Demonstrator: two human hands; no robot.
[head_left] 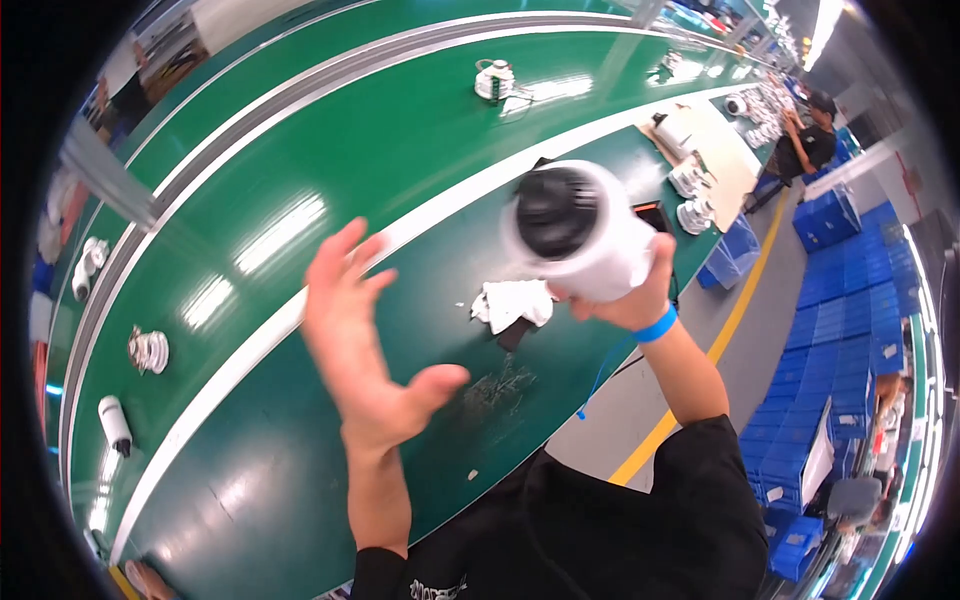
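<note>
My right hand grips a white cylindrical camera housing with a dark round lens face turned toward me, lifted above the green bench. A blue band circles that wrist. My left hand is raised with fingers spread and palm toward the housing, holding nothing and a short way to its left. Below the housing a crumpled white cloth lies on the bench.
A long green conveyor with a white stripe carries white camera parts and other units at left. Another person works at the far right. Stacked blue bins line the floor beside a yellow line.
</note>
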